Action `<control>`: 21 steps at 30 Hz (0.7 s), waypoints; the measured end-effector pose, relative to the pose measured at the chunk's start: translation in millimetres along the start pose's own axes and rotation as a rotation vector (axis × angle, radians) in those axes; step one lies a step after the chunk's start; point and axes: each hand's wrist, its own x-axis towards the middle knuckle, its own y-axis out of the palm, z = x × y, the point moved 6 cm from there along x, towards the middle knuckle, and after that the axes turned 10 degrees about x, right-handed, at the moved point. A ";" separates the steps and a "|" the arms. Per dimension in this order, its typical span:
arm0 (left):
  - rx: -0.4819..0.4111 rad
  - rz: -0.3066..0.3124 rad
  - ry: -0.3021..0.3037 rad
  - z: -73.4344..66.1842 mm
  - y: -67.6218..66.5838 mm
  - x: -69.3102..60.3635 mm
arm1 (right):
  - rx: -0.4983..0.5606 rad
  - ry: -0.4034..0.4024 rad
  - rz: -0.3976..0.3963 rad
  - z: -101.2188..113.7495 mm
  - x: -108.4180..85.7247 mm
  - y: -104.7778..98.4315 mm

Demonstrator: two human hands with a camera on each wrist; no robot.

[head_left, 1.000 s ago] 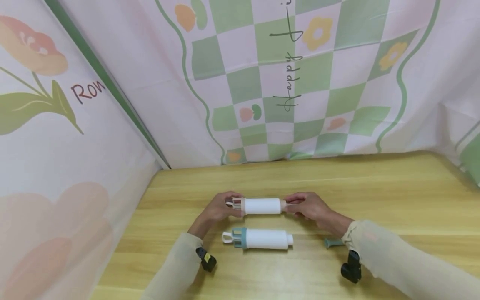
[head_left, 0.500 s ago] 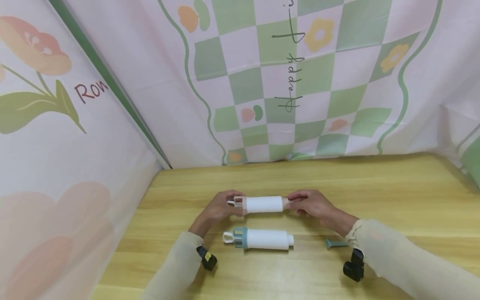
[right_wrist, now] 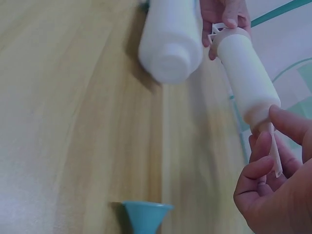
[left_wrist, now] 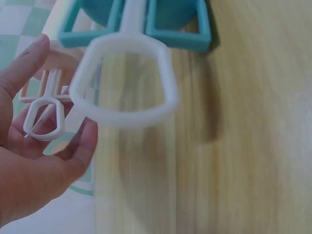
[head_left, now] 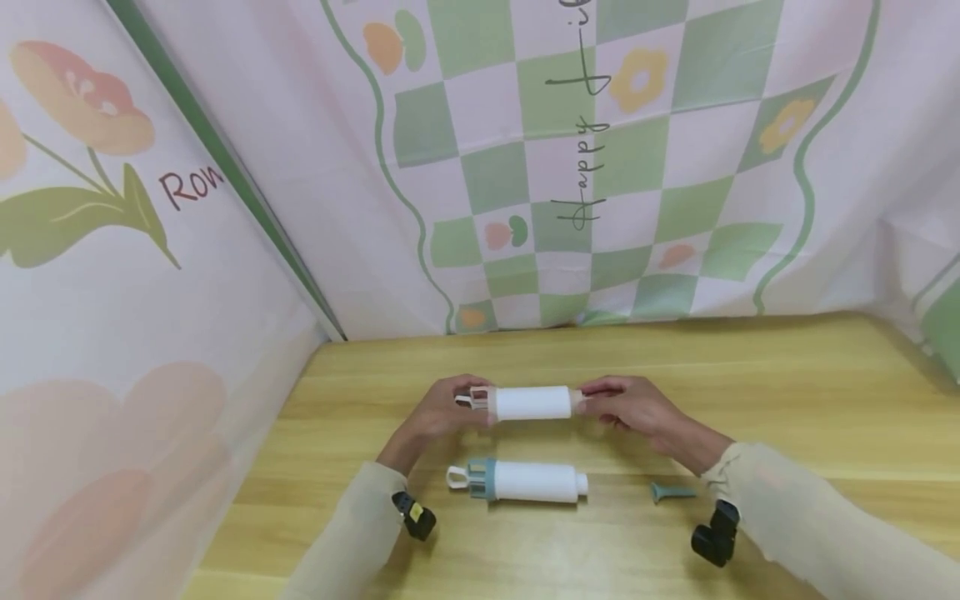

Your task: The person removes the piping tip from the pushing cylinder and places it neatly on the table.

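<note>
Above the table, both hands hold a white syringe-like tube (head_left: pixel 533 403) level, with a pink collar and a white loop handle. My left hand (head_left: pixel 448 408) grips the pink collar (left_wrist: pixel 61 58) end; its loop (left_wrist: pixel 45 119) hangs between thumb and fingers in the left wrist view. My right hand (head_left: pixel 633 408) pinches the pale pink nozzle (right_wrist: pixel 274 151) at the other end, thumb touching the tube's rim. Nearer the person, a matching white tube (head_left: pixel 536 482) with a teal collar (head_left: pixel 482 479) lies on the table. A teal nozzle (head_left: pixel 672 492) with a flared end lies right of it.
The wooden table (head_left: pixel 810 400) runs back to a cloth backdrop (head_left: pixel 555 200) with checks and flowers. A printed cloth panel (head_left: pixel 150 350) stands along the left side.
Both hands have raised the pink-collared tube slightly and moved it a little right. The teal-collared tube has stayed put. The teal nozzle shows more fully now as the right sleeve moved aside.
</note>
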 end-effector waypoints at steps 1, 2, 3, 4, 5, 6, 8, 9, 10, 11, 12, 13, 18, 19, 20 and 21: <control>-0.011 -0.001 0.004 -0.8 0.3 0.6 | 0.004 -0.002 -0.006 1.1 -0.8 -1.4; -0.020 -0.002 0.012 -1.4 0.8 1.3 | 0.005 -0.005 -0.010 2.5 -1.7 -2.5; -0.032 -0.002 0.016 -1.8 1.5 2.0 | 0.003 -0.010 -0.012 3.7 -2.5 -3.5; -0.041 -0.004 0.020 -2.3 2.1 2.6 | 0.001 -0.016 -0.011 5.0 -3.4 -4.4; -0.051 -0.006 0.023 -2.9 2.7 3.1 | 0.003 -0.016 -0.011 5.8 -4.4 -5.2; -0.057 -0.007 0.025 -3.6 3.5 3.4 | 0.004 -0.017 -0.010 6.6 -5.3 -5.9; -0.068 -0.010 0.035 -6.1 4.9 3.5 | 0.004 -0.019 -0.009 7.6 -7.2 -7.1; -0.076 -0.012 0.034 -7.2 5.5 3.6 | 0.001 -0.023 -0.009 8.1 -8.1 -7.8; -0.074 -0.018 0.040 -8.8 5.8 3.7 | 0.000 -0.025 -0.013 8.5 -8.9 -8.7; -0.075 -0.022 0.042 -10.7 6.2 3.6 | 0.000 -0.025 -0.018 8.9 -9.8 -9.6; -0.075 -0.026 0.045 -12.4 6.7 3.6 | -0.003 -0.029 -0.023 9.5 -10.6 -10.8; -0.076 -0.032 0.050 -14.2 6.9 3.7 | -0.006 -0.033 -0.027 10.2 -11.4 -11.8; -0.095 -0.053 0.065 -22.0 8.2 4.7 | -0.006 -0.036 -0.047 14.7 -15.3 -17.2; -0.101 -0.055 0.068 -23.5 8.6 5.0 | -0.006 -0.037 -0.050 15.5 -16.1 -17.9; -0.105 -0.056 0.066 -24.7 8.9 5.2 | -0.005 -0.038 -0.052 16.1 -16.8 -18.6; -0.108 -0.057 0.067 -25.3 9.3 5.8 | -0.002 -0.039 -0.056 16.2 -17.3 -19.4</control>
